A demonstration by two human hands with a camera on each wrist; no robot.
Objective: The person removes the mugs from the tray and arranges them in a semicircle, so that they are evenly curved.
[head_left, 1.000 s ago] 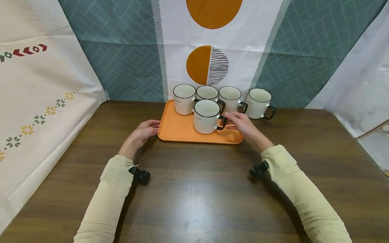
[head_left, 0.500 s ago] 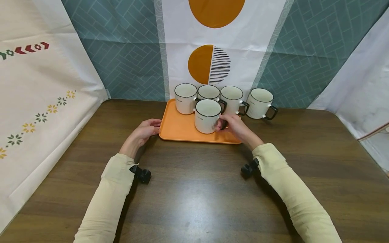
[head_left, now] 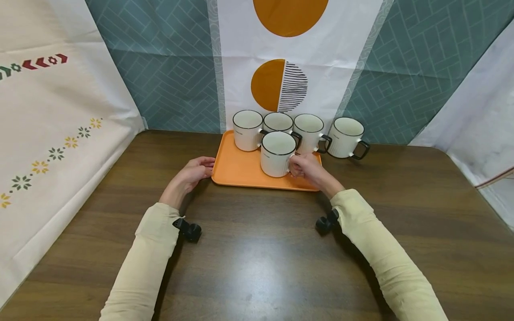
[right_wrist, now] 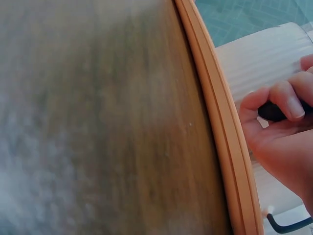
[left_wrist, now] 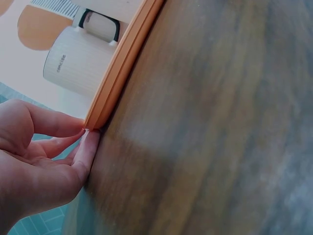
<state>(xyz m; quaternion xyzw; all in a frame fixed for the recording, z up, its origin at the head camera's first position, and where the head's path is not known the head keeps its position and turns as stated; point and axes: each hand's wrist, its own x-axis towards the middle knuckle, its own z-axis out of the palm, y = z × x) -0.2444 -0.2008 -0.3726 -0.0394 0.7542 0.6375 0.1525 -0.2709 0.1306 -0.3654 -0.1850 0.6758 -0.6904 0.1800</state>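
Note:
An orange tray (head_left: 241,174) lies on the table with several white, black-rimmed mugs on it. At its left edge my left hand (head_left: 192,173) pinches the rim; in the left wrist view its fingers (left_wrist: 58,122) meet at the tray's corner. The front mug (head_left: 277,158) stands upright on the tray, and my right hand (head_left: 307,168) grips its handle. In the right wrist view, fingers curl round the black handle (right_wrist: 273,112). Behind the front mug stand a left mug (head_left: 246,133), a middle mug (head_left: 278,120) and a right mug (head_left: 307,133).
Off the tray's right end, one more white mug (head_left: 346,138) stands on the brown wooden table (head_left: 257,249). A patterned cloth (head_left: 172,80) hangs close behind the mugs. White cloths border the table at left and right.
My right hand has moved left from beside the front mug's handle and closed round it. The left hand stays at the tray's edge. The head view has shifted slightly.

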